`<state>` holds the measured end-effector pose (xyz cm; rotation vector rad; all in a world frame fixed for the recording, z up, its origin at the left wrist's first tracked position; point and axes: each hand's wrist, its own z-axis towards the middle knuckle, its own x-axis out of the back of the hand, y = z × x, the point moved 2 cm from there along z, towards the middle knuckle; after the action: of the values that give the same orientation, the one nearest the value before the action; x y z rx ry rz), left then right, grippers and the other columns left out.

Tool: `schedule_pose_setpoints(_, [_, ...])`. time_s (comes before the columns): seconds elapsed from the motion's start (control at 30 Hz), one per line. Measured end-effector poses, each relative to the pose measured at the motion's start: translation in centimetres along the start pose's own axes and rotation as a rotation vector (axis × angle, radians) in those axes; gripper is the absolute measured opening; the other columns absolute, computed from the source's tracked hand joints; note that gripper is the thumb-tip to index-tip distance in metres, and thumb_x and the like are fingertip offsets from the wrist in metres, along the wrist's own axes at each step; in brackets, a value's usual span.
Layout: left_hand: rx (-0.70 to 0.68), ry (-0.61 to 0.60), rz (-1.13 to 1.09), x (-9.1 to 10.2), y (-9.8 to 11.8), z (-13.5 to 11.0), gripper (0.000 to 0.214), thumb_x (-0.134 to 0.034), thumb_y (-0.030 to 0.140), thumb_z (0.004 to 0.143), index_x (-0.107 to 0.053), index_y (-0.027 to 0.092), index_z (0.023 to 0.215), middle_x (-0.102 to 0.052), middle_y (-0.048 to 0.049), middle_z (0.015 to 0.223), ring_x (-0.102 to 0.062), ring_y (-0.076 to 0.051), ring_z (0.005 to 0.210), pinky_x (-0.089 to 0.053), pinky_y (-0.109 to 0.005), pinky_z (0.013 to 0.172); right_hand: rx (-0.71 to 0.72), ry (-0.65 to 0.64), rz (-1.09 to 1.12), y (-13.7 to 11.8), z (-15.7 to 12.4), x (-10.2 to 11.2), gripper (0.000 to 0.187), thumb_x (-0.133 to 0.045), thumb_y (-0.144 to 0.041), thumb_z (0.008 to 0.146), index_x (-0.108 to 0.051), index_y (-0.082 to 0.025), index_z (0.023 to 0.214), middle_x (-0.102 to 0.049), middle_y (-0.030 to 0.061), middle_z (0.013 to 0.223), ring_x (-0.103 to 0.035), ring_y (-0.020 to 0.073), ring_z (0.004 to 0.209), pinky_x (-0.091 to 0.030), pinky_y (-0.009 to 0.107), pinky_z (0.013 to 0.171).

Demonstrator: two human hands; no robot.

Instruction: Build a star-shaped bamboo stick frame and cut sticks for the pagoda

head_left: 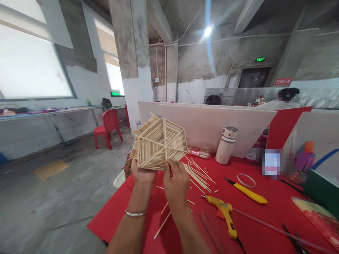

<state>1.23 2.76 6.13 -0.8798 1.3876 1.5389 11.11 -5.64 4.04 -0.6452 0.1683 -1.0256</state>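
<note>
Raised over the red table is a hexagonal panel (152, 143) made of thin wooden sticks, with spokes meeting at its middle. My left hand (143, 173) supports it from below at the lower left; most of its fingers are hidden behind the panel. At the lower edge, the thumb and fingers of my right hand (176, 176) are closed on the panel beside one spoke. Further stick work with ragged ends shows behind its left side. Loose wooden sticks (198, 178) lie fanned out on the table just right of my hands.
On the red table (127, 218) are a yellow glue gun (222, 211), a yellow utility knife (250, 193), a clear ring (246, 180), scissors (293, 240) and a white flask (226, 146). White boards (203, 123) stand behind. A red chair (108, 127) is at left; two people sit beyond.
</note>
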Motion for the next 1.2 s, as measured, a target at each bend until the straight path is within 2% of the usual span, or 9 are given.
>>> schedule_pose_setpoints(0.23, [0.031,0.019,0.025,0.5,0.0,0.0,0.045,-0.035,0.028,0.091,-0.077,0.021,0.105,-0.079,-0.0081,0.086,-0.074,-0.032,0.096,-0.060,-0.047,0.087,0.018,-0.018,-0.024,0.4,-0.2,-0.2,0.028,-0.048,-0.026,0.103,-0.074,-0.018,0.099,-0.071,0.0074,0.087,-0.066,0.0186,0.081,-0.051,0.031,0.077])
schedule_pose_setpoints(0.57, [0.050,0.012,0.044,0.3,0.1,-0.1,0.046,-0.034,0.030,0.095,-0.079,0.020,0.099,-0.078,-0.0092,0.086,-0.074,-0.031,0.092,-0.059,-0.045,0.086,0.049,-0.016,-0.063,0.4,0.0,0.0,0.027,-0.050,-0.025,0.102,-0.075,-0.016,0.096,-0.072,0.0075,0.086,-0.066,0.0186,0.075,-0.049,0.030,0.072])
schedule_pose_setpoints(0.77, [0.051,0.020,-0.027,1.0,-0.1,0.2,0.045,-0.035,0.030,0.095,-0.077,0.019,0.106,-0.079,-0.0093,0.091,-0.074,-0.029,0.087,-0.058,-0.047,0.089,0.039,-0.041,-0.057,0.4,0.0,0.0,0.026,-0.051,-0.024,0.102,-0.075,-0.017,0.097,-0.072,0.0077,0.088,-0.066,0.0185,0.078,-0.050,0.030,0.075])
schedule_pose_setpoints(0.97, [0.075,0.029,-0.088,1.5,-0.4,0.6,0.049,-0.038,0.030,0.090,-0.072,0.012,0.120,-0.078,-0.0151,0.104,-0.074,-0.031,0.093,-0.057,-0.052,0.090,0.016,-0.031,-0.039,0.6,0.0,0.1,0.026,-0.052,-0.026,0.102,-0.076,-0.018,0.097,-0.073,0.0067,0.087,-0.067,0.0180,0.079,-0.050,0.029,0.076])
schedule_pose_setpoints(1.2, [0.097,0.044,-0.139,1.5,-0.5,0.6,0.047,-0.040,0.029,0.089,-0.073,0.011,0.118,-0.078,-0.0158,0.102,-0.074,-0.032,0.096,-0.057,-0.052,0.091,-0.021,-0.048,0.034,1.1,0.1,0.2,0.027,-0.053,-0.026,0.100,-0.078,-0.018,0.096,-0.074,0.0066,0.086,-0.069,0.0188,0.080,-0.052,0.029,0.079])
